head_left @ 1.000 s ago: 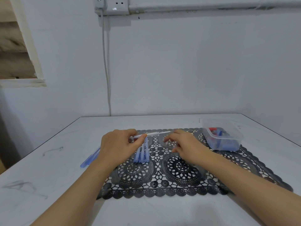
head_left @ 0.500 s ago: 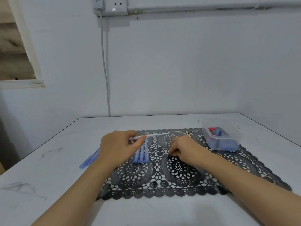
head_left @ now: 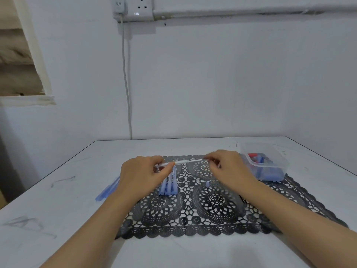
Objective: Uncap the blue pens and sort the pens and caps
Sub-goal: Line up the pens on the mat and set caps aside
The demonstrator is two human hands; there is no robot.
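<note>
Nearest, a black lace mat [head_left: 212,227] spread over the white table [head_left: 58,219], with one small blue cap [head_left: 207,183] lying loose on it and a tight row of blue pens [head_left: 169,184] running lengthwise away from the viewer. Just above them, a pale, slim pen [head_left: 183,162] held level, long axis left to right, pinched at one end by the left hand [head_left: 142,175] and at the other, probably its tip, by the right hand [head_left: 228,169]. Farther right, a clear tub [head_left: 278,167] holding blue and red pieces.
</note>
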